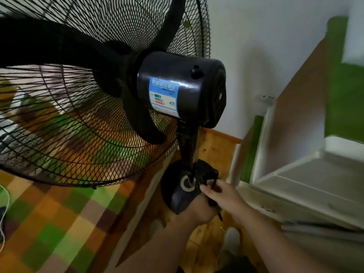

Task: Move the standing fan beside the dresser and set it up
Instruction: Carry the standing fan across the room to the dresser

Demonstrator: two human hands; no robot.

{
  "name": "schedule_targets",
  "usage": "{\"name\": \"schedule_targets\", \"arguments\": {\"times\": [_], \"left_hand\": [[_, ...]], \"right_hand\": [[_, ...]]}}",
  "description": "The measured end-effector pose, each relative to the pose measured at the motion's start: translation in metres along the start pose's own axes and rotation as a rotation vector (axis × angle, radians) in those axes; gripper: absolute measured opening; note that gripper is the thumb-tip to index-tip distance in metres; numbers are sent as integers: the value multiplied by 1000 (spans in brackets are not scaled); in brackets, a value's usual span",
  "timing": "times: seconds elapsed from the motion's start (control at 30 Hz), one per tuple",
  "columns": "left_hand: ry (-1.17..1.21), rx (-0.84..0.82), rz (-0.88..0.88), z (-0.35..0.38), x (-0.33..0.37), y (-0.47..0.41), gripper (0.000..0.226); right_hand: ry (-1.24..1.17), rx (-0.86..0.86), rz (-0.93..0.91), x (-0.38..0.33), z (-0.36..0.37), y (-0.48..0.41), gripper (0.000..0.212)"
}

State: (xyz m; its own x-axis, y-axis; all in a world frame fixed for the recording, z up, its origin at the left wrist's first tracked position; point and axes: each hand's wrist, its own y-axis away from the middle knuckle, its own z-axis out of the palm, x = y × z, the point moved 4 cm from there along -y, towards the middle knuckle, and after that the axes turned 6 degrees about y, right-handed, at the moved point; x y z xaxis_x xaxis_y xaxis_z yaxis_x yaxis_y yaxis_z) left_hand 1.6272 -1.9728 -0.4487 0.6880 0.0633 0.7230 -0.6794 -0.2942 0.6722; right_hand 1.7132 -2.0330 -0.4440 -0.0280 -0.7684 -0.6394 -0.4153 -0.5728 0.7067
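Your left hand (pixel 199 212) grips the standing fan (pixel 177 89) beneath its control box (pixel 183 198); your right hand (pixel 224 194) pinches the bundled cord (pixel 205 170). It stands just left of the dresser (pixel 295 174). It's likely top-heavy: hold the stiff pole (pixel 187 146), not the grille (pixel 78 134).

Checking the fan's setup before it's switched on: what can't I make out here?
Head view only.
- Fan base: hidden behind control box and left hand.
- Label text: blurred.
- Left hand's grip: behind control box.
- Cord end: lost beneath right hand.
- Grille: cut off top and left.
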Motion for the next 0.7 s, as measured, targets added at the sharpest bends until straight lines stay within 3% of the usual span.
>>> {"name": "schedule_targets", "arguments": {"times": [0.1, 0.2, 0.3, 0.4, 0.63, 0.7], "left_hand": [[-28, -26, -3, 11, -4, -1, 52], [161, 11, -6, 11, -20, -16, 38], [237, 43, -60, 4, -19, -21, 35], [243, 37, -118, 5, -18, -29, 56], [162, 54, -160, 3, -17, -37, 53], [125, 57, -166, 2, -19, -41, 51]], "right_hand": [[-42, 72, -22, 15, 0, 2, 33], [-20, 250, 15, 25, -11, 1, 15], [96, 360, -13, 31, -23, -2, 11], [172, 318, -8, 37, -25, -6, 18], [290, 269, 69, 53, -29, -13, 16], [302, 252, 86, 57, -30, -15, 26]]}}
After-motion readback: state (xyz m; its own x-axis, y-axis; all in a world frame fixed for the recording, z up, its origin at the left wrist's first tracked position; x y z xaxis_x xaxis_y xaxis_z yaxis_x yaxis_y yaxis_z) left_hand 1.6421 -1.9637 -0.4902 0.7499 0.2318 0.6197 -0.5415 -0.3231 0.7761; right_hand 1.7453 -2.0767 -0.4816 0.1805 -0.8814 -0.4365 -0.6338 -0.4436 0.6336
